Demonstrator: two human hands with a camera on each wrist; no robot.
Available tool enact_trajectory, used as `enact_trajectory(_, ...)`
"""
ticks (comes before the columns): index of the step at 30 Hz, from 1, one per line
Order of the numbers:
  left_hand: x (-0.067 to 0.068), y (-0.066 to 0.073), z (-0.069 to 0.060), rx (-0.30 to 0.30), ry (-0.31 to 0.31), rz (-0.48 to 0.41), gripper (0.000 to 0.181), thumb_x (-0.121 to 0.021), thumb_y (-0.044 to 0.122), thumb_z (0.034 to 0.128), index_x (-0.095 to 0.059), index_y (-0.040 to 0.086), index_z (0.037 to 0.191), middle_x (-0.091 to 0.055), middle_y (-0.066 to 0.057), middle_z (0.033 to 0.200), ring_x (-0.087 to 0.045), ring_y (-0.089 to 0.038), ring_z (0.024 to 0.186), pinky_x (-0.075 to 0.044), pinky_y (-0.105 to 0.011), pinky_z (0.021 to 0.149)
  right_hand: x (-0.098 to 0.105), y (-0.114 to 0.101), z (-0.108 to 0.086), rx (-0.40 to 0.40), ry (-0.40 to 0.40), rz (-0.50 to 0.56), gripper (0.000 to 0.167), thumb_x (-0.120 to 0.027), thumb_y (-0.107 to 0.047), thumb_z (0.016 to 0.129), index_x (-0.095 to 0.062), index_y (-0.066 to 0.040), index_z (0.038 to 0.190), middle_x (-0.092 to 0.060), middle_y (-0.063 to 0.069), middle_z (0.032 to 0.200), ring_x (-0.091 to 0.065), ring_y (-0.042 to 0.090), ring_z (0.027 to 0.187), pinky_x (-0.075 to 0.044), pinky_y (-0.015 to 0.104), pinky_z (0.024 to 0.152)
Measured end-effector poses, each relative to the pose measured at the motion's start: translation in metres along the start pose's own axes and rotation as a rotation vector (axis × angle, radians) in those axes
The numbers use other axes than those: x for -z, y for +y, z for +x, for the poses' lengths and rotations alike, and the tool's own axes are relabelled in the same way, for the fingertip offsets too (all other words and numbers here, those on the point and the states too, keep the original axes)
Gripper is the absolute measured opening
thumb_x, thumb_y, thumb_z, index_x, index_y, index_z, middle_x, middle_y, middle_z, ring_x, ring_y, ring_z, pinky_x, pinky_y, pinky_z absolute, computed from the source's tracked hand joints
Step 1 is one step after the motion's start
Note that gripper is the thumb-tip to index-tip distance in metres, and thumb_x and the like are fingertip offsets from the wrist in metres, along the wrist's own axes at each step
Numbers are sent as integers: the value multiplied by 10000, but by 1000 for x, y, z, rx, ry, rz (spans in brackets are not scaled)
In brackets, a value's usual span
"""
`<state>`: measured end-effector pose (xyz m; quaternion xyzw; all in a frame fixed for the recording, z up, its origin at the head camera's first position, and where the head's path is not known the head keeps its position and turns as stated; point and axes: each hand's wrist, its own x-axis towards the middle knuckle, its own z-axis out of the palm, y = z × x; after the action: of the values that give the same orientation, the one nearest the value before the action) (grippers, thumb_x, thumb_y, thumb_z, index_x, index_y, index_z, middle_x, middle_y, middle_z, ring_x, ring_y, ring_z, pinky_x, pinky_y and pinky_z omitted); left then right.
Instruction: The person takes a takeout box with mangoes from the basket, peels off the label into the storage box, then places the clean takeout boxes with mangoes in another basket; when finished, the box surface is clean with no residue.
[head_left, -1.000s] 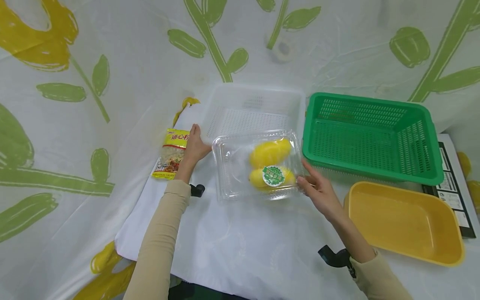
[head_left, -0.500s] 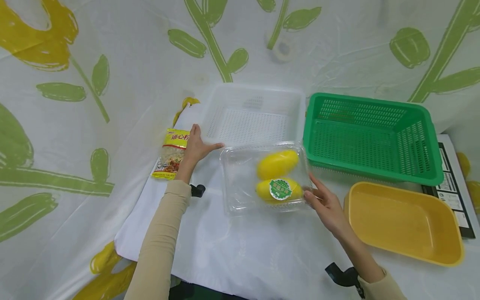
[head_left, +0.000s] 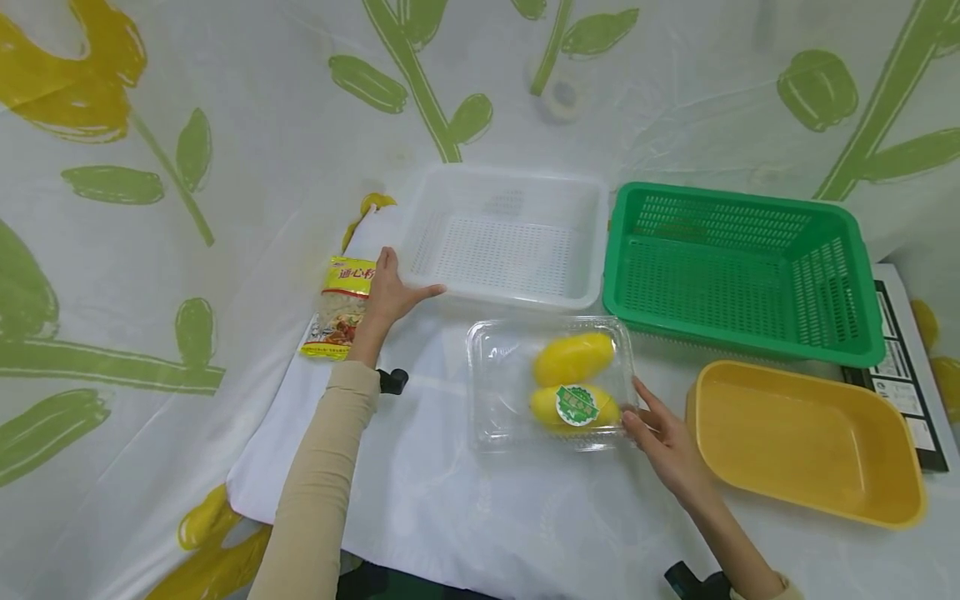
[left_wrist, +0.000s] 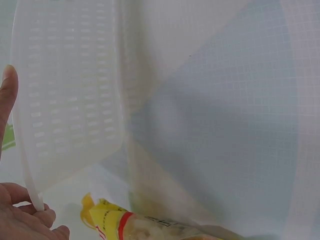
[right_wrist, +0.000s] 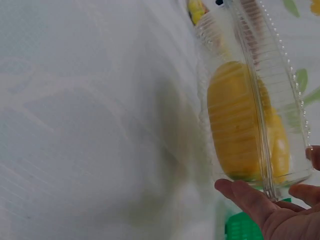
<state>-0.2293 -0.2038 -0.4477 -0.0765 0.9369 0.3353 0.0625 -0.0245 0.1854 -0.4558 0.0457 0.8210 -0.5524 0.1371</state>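
Note:
My right hand (head_left: pixel 670 443) grips the right end of a clear plastic clamshell box (head_left: pixel 501 383). Inside are two yellow mangoes (head_left: pixel 573 358), and a round green-and-white sticker (head_left: pixel 577 405) shows over the nearer one. In the right wrist view, thumb and fingers hold the box's end from both sides, and a mango (right_wrist: pixel 235 125) shows through the ribbed wall. My left hand (head_left: pixel 393 296) holds the near left corner of a white perforated basket (head_left: pixel 517 296). The left wrist view has its fingers (left_wrist: pixel 44 217) curled at the basket's rim.
A yellow bag of pasta (head_left: pixel 341 312) lies left of my left hand, partly covered by it. To the right stand a green perforated basket (head_left: pixel 720 333) and a yellow tub (head_left: pixel 810 442). A black-edged board (head_left: pixel 907 392) lies beyond them.
My right hand has drawn the mango box toward me and to the right, away from the white basket. The left hand stays at the basket's corner, its thumb stretched further out.

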Motion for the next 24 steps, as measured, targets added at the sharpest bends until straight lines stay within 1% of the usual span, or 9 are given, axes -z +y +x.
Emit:
enact_trajectory(4, -1, -1, 0, -4, 5, 0, 1226, -785, 522, 731, -10, 22, 1539, 23, -155, 1625, -22, -327, 1503, -135, -445, 1228, -1, 6, -5, -22, 13, -18, 597, -473, -261, 1019, -218, -115, 1539, -527, 326, 1325, -587, 426, 1163, -566, 442, 874)
enact_trajectory(7, -1, -1, 0, -20, 10, 8, 1222, -782, 520, 736, -12, 5, 1534, 11, -172, 1622, -28, -328, 1503, -134, -441, 1229, -1, 9, -8, -32, 25, -37, 600, -477, -274, 1017, -225, -116, 1538, -526, 328, 1324, -586, 435, 1162, -564, 455, 875)
enact_trajectory(12, 0, -1, 0, -37, 2, 10, 1217, -775, 517, 744, -5, -5, 1529, 19, -166, 1622, -10, -300, 1507, -116, -425, 1234, -3, 15, -14, -35, 47, -46, 593, -473, -262, 1017, -232, -100, 1534, -521, 348, 1314, -585, 455, 1153, -559, 466, 884)
enact_trajectory(19, 0, -1, 0, -17, -1, 4, 1224, -776, 528, 739, 1, 17, 1535, 25, -144, 1626, -13, -297, 1508, -124, -438, 1232, -5, 21, -21, -47, 88, -34, 571, -478, -231, 1014, -269, -35, 1508, -535, 373, 1274, -601, 476, 1112, -574, 457, 845)
enact_trajectory(22, -1, -1, 0, -22, 3, 2, 1217, -774, 530, 741, -10, 14, 1535, 19, -144, 1627, -18, -298, 1508, -130, -443, 1231, -6, 23, -22, -72, 102, -38, 570, -477, -247, 1014, -280, -23, 1500, -551, 365, 1258, -618, 458, 1092, -582, 441, 831)
enact_trajectory(23, -1, -1, 0, -24, 4, 3, 1215, -774, 528, 742, -11, 13, 1535, 18, -145, 1626, -18, -298, 1508, -130, -445, 1230, -6, 23, -23, -81, 107, -42, 570, -476, -253, 1014, -283, -22, 1498, -554, 360, 1258, -630, 436, 1081, -588, 420, 821)
enact_trajectory(24, -1, -2, 0, -27, 5, 4, 1214, -774, 526, 742, -14, 9, 1534, 17, -148, 1626, -20, -300, 1508, -132, -447, 1230, -6, 24, -23, -84, 116, -42, 566, -479, -248, 1013, -290, -17, 1494, -561, 356, 1252, -656, 387, 1048, -596, 381, 805)
